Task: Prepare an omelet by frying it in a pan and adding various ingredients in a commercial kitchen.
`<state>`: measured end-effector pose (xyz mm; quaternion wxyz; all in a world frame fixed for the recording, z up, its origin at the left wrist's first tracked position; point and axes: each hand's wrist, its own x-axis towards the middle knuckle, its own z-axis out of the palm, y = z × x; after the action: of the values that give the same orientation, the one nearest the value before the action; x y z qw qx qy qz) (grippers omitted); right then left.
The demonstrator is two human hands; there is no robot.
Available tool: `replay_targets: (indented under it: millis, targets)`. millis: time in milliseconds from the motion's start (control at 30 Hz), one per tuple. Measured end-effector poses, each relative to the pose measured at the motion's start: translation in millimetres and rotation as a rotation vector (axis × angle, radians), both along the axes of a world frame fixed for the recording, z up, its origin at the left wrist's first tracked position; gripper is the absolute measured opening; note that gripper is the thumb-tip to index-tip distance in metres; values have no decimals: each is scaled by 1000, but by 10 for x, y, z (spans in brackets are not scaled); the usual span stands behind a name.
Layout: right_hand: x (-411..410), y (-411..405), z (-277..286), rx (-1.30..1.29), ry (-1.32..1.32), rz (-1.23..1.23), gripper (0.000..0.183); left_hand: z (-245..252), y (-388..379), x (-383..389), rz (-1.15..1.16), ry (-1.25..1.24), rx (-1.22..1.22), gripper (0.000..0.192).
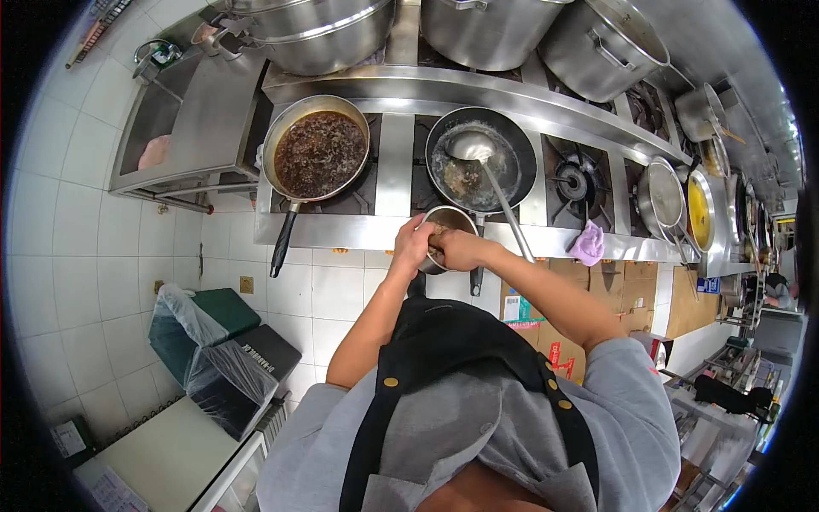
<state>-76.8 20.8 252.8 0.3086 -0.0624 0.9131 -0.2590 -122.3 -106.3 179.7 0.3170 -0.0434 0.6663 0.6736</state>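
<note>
My left hand (pixel 411 244) grips the side of a small steel pot (pixel 470 221) in front of the stove edge. Curled over the pot's opening is my right hand (pixel 465 249); brownish contents show beside its fingers, and whatever it may hold is hidden. Just beyond the pot, a dark frying pan (pixel 436 125) sits on a burner with cloudy liquid and a brownish clump in it. A steel ladle (pixel 472 146) rests in that pan, its long handle leaning over the near rim. To the left stands another pan (pixel 298 198) of dark brown bubbling liquid (pixel 320 153).
Large steel pots (pixel 492 38) line the raised back shelf. Right of the dark pan are a bare burner (pixel 574 180), a purple cloth (pixel 587 243) on the stove edge, and a steel strainer (pixel 662 192). Cardboard boxes (pixel 569 301) stand below; a plastic-lined bin (pixel 192 326) is at left.
</note>
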Motion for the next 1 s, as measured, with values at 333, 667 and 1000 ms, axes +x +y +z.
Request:
replay_targets:
  millis: [333, 667, 1000]
  targets:
    - [-487, 490, -336, -1327, -585, -943, 18, 230, 444, -508, -146, 368, -134, 57]
    - [-812, 1172, -179, -874, -124, -1091, 15, 104, 298, -694, 8, 322, -215, 59]
    - [-823, 870, -62, 179, 507, -374, 18, 127, -251, -449, 113, 116, 25, 50]
